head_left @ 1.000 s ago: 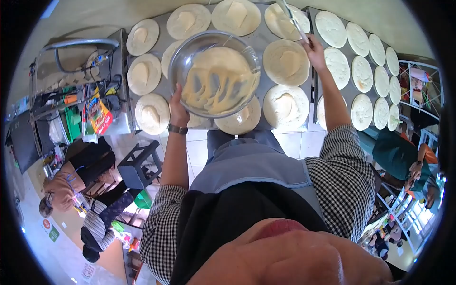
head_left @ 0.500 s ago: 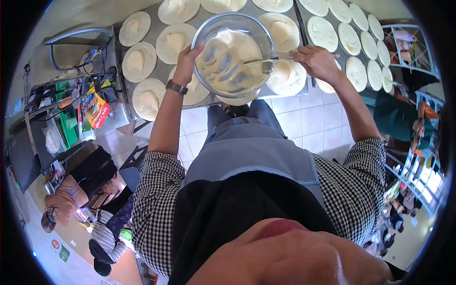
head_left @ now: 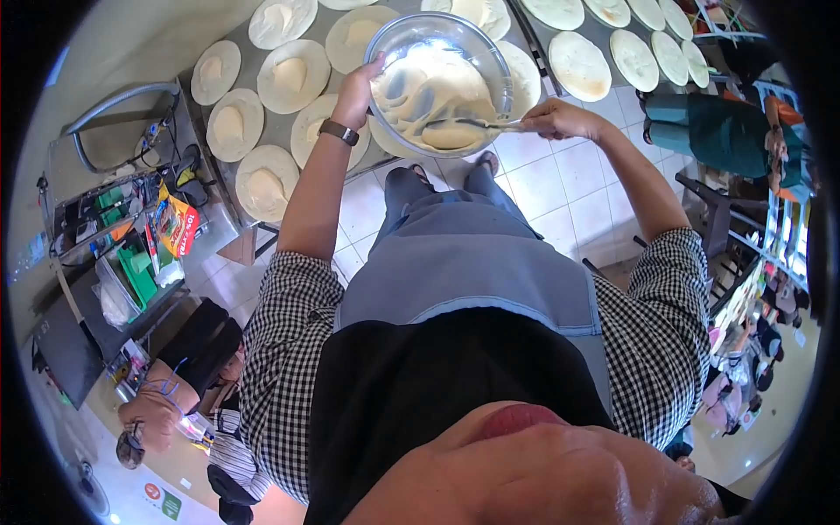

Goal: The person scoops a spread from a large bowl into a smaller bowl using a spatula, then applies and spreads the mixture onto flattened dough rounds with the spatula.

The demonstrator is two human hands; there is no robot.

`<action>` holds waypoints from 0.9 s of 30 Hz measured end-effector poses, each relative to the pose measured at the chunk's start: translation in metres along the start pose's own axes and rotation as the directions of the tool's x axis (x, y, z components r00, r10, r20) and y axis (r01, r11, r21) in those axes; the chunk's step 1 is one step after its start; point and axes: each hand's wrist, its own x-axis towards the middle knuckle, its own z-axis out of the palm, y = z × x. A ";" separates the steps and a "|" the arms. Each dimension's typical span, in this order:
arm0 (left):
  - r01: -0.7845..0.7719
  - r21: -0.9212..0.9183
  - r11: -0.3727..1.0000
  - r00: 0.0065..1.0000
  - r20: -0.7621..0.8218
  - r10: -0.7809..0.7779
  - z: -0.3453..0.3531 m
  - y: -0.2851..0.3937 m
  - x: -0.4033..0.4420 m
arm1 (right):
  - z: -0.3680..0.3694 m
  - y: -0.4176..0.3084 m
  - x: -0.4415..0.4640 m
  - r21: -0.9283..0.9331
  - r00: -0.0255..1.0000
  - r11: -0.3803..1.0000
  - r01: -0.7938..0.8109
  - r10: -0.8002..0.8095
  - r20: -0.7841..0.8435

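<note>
My left hand, with a watch on its wrist, grips the left rim of a clear round bowl. Pale, creamy mixture fills part of the bowl and is smeared along its inside. Over by the right rim, my right hand is closed around the handle of a metal spoon. The spoon's head is in the bowl, at a mound of the mixture near the front wall. Beside and behind the bowl lie flat round dough pieces, several with a dollop of cream on top.
The metal table carries several topped rounds; plainer rounds lie at the right. A dark bar divides the two groups. To the left stands a cluttered cart. A person in green is at the right, another person at lower left.
My view and body have shifted, so the table appears farther up and left. The spoon has moved down toward the bowl's near side, where mixture now mounds up. Both hands keep their holds.
</note>
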 end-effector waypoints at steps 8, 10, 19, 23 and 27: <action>-0.006 -0.151 0.988 0.998 0.062 0.015 0.048 -0.034 0.026 | 0.027 0.079 -0.020 0.755 0.991 0.655 0.023 -0.114 0.069; -0.044 -0.162 0.986 0.997 0.048 0.052 0.070 -0.039 0.030 | 0.015 0.105 -0.032 0.787 0.994 0.612 0.082 -0.112 -0.016; -0.111 -0.279 0.954 0.986 -0.150 0.071 0.104 -0.055 0.042 | -0.016 0.244 -0.001 0.421 0.427 0.844 0.333 0.263 -0.865; -0.168 -0.247 0.954 0.968 -0.226 0.112 0.113 -0.056 0.045 | -0.011 0.252 0.019 -0.033 0.118 0.992 -0.120 -0.019 -0.993; -0.183 -0.263 0.947 0.952 -0.287 0.104 0.118 -0.060 0.042 | 0.011 0.258 0.033 -0.084 0.168 0.989 -0.121 -0.063 -0.984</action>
